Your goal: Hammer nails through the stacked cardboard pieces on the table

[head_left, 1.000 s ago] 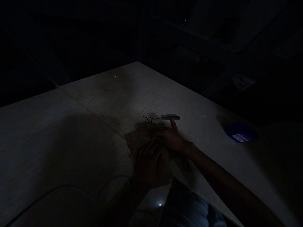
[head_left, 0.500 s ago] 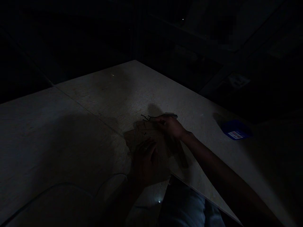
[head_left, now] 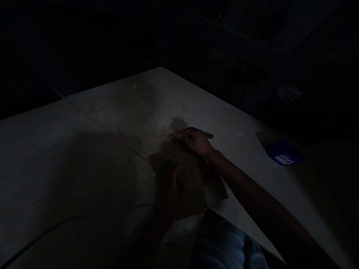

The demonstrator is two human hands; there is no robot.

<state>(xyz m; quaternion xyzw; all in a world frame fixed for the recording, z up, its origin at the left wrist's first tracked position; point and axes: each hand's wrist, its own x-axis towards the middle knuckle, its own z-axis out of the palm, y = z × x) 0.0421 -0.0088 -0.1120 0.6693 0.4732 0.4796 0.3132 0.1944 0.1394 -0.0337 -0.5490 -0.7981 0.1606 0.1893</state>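
The light is very dim. A flat brown piece of cardboard [head_left: 193, 186] lies on the pale table, with dark lines or marks across it. Over its left part rests my left hand [head_left: 169, 183], thumb apart from the dim fingers, holding nothing that I can see. At the cardboard's far edge, several thin dark sticks [head_left: 173, 136], perhaps screws or nails, lie scattered. My right hand [head_left: 195, 140] is closed in a pinch right beside them; whatever is between the fingertips is too small and dark to name. A narrow grey object [head_left: 209, 135] shows just behind that hand.
A blue container [head_left: 284, 152] with a white label stands near the table's right edge. Across the front left runs a thin cable [head_left: 70, 218]. A brown strip [head_left: 221, 185] lies under my right forearm. The pale table [head_left: 112, 112] has a seam; beyond it is darkness.
My right hand has shifted slightly left and its fingers have curled in over the thin sticks. My left thumb has lifted away from the fingers. The view has tilted slightly.
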